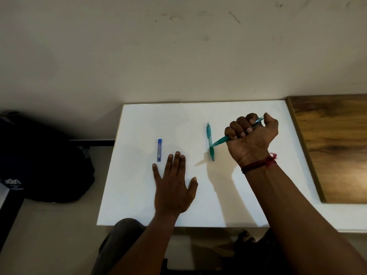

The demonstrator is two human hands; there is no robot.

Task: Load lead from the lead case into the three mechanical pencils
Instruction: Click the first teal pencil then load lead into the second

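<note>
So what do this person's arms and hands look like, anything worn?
Both forearms are bare, no sleeves showing. The left hand wears nothing. Behind the right hand, the wrist carries a dark red thread band with a frayed tuft. No gloves or rings visible.

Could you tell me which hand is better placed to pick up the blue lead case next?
Probably the left hand: it lies flat and empty, fingertips close beside the lead case. The right hand is farther away and grips a teal pencil.

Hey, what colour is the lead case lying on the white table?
Blue, with a paler label along its middle; the head view shows the lead case best.
</note>
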